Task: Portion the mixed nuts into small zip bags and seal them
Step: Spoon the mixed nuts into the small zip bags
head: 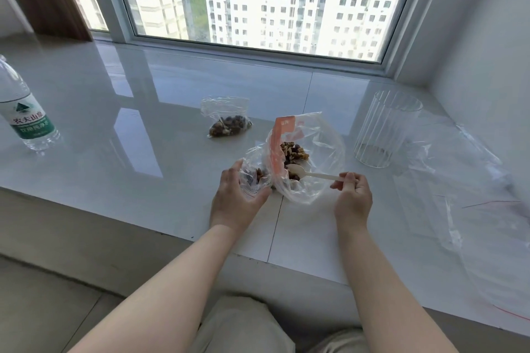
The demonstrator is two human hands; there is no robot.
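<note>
A large clear bag with an orange label lies open on the white sill, and mixed nuts sit inside it. My right hand holds a white plastic spoon whose bowl is inside the large bag among the nuts. My left hand holds a small clear zip bag with a few nuts in it, pressed against the large bag's left side. Farther back lies another small bag of nuts, resting on the sill by itself.
A water bottle stands at the far left. A clear ribbed plastic cup stands to the right of the large bag. Several empty clear zip bags are spread at the right. The window frame runs along the back, the sill's edge near my knees.
</note>
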